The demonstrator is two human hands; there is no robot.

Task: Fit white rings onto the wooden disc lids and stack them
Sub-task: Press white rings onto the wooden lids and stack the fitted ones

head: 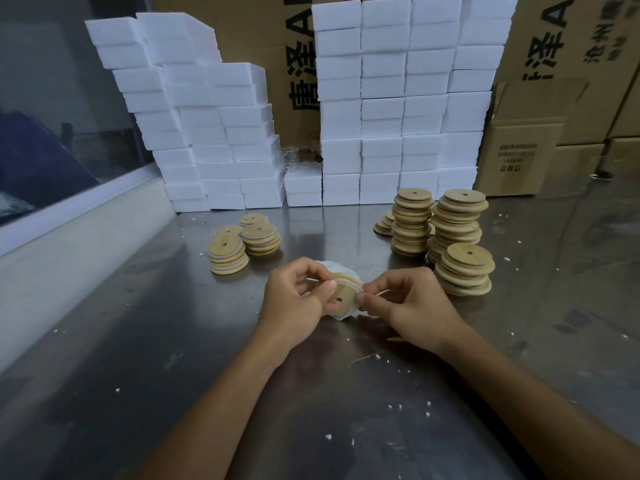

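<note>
While my left hand point(294, 299) grips the wooden lid point(341, 296) at frame centre, fingers curled round its left edge, my right hand point(405, 306) pinches the white ring point(375, 293) at the lid's right rim. Head view: lid sits tilted between both hands, equally near.

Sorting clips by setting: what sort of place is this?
Probably a packing or warehouse workbench: printed brown cardboard cartons behind stacked white foam blocks, and piles of round wooden disc lids on a steel table.
</note>
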